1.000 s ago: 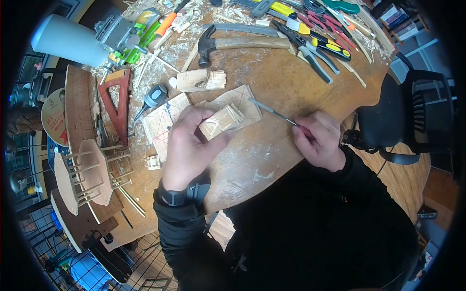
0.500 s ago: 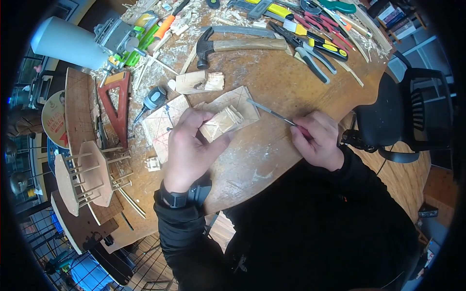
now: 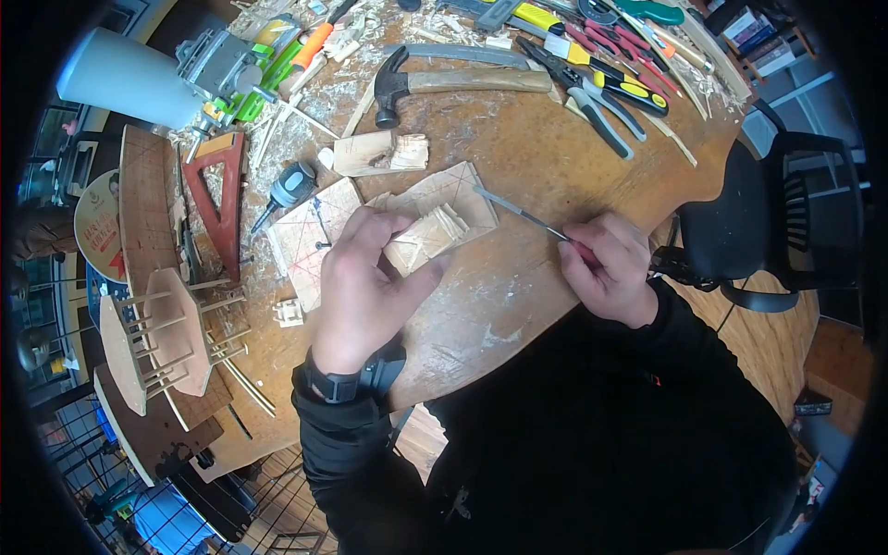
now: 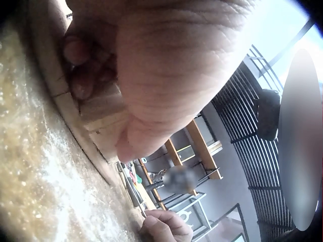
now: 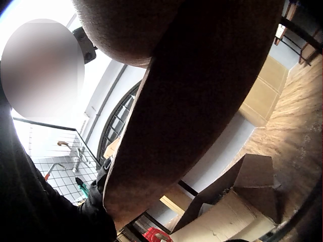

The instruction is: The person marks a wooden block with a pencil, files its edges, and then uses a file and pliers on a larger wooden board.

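Left hand [image 3: 359,289] grips a wooden block [image 3: 425,239]; right hand [image 3: 612,268] pinches a red-handled tool [image 3: 523,215] (the cardboard box [image 5: 227,214]: contents unclear).

A black long-sleeved top [image 3: 592,444] fills the head view's lower middle, with a small pale emblem [image 3: 460,501] and, further right, a red speck [image 3: 657,379]. Above its creased left sleeve [image 3: 342,444], a black strap [image 3: 335,386] with a boxy device [image 3: 380,370] rings the wrist of the left hand [image 3: 357,287].
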`<action>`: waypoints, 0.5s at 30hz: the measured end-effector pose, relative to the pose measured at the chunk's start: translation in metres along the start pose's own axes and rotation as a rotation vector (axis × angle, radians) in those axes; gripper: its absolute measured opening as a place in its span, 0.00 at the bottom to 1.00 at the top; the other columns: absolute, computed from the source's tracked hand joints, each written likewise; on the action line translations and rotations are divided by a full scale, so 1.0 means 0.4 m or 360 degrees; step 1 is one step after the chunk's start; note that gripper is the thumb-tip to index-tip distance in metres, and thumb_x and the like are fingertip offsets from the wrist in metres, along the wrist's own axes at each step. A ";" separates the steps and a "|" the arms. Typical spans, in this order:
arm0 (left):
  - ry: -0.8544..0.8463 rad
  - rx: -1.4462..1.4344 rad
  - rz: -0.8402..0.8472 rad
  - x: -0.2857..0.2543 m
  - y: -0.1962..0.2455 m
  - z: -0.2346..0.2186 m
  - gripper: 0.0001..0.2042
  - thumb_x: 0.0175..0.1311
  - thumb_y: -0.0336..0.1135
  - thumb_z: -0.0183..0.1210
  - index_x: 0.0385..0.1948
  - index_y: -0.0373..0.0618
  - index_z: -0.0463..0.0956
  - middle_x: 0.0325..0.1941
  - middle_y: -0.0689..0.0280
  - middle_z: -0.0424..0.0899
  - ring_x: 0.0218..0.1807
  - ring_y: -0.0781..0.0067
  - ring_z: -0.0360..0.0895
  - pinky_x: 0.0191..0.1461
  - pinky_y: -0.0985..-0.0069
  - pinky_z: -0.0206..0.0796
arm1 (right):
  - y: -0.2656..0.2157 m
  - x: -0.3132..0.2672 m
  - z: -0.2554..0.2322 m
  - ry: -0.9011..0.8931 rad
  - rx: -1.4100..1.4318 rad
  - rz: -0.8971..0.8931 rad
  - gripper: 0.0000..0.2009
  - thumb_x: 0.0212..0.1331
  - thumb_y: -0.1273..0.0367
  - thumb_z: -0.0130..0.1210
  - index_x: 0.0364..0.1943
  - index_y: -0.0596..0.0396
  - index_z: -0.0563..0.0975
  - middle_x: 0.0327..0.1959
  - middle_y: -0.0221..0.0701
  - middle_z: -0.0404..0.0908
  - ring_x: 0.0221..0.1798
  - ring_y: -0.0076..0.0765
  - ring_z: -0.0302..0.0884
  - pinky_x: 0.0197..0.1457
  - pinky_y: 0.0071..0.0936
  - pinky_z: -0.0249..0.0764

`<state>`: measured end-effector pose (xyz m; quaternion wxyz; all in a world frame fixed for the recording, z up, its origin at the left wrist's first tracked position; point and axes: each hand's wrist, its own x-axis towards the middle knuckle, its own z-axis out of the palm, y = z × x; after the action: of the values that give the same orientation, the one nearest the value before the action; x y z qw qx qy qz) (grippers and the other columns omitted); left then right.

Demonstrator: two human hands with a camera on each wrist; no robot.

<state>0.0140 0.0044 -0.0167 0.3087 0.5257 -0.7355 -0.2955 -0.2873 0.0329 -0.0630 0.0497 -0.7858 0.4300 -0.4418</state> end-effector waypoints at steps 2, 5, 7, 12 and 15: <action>0.0008 -0.0024 0.0011 0.000 -0.011 0.005 0.21 0.55 0.35 0.78 0.45 0.32 0.81 0.39 0.57 0.82 0.25 0.69 0.81 0.31 0.74 0.72 | 0.002 -0.002 0.000 0.0004 0.0014 0.0001 0.07 0.53 0.77 0.69 0.36 0.61 0.84 0.22 0.33 0.74 0.22 0.36 0.72 0.26 0.32 0.65; 0.0021 -0.0081 0.0007 0.002 -0.018 0.011 0.21 0.54 0.35 0.78 0.44 0.32 0.81 0.38 0.57 0.82 0.25 0.70 0.80 0.30 0.74 0.72 | 0.002 -0.002 0.001 0.0023 0.0023 0.0010 0.07 0.53 0.77 0.69 0.36 0.61 0.84 0.21 0.33 0.74 0.21 0.36 0.72 0.26 0.32 0.65; 0.0023 -0.0078 0.0005 0.003 -0.016 0.010 0.21 0.53 0.34 0.78 0.44 0.32 0.81 0.38 0.57 0.82 0.26 0.70 0.79 0.31 0.75 0.71 | 0.002 0.000 0.000 0.0031 0.0041 -0.0004 0.07 0.53 0.77 0.69 0.36 0.61 0.84 0.21 0.33 0.74 0.21 0.37 0.72 0.26 0.32 0.65; 0.0023 -0.0038 0.0028 0.007 -0.019 0.010 0.21 0.52 0.34 0.79 0.43 0.31 0.81 0.37 0.56 0.82 0.29 0.68 0.80 0.33 0.74 0.72 | 0.005 0.002 -0.002 0.0028 0.0043 -0.0022 0.08 0.52 0.77 0.69 0.36 0.61 0.84 0.21 0.33 0.74 0.21 0.37 0.72 0.26 0.32 0.65; 0.0028 -0.0049 0.0021 0.008 -0.017 0.009 0.21 0.51 0.33 0.79 0.43 0.31 0.81 0.38 0.56 0.82 0.32 0.66 0.81 0.35 0.73 0.73 | 0.005 0.004 -0.001 0.0035 0.0051 -0.0036 0.08 0.51 0.78 0.69 0.36 0.62 0.84 0.22 0.33 0.75 0.21 0.37 0.72 0.26 0.32 0.65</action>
<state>0.0146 -0.0003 -0.0236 0.3252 0.5187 -0.7315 -0.3001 -0.2885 0.0305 -0.0626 0.0524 -0.7847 0.4147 -0.4578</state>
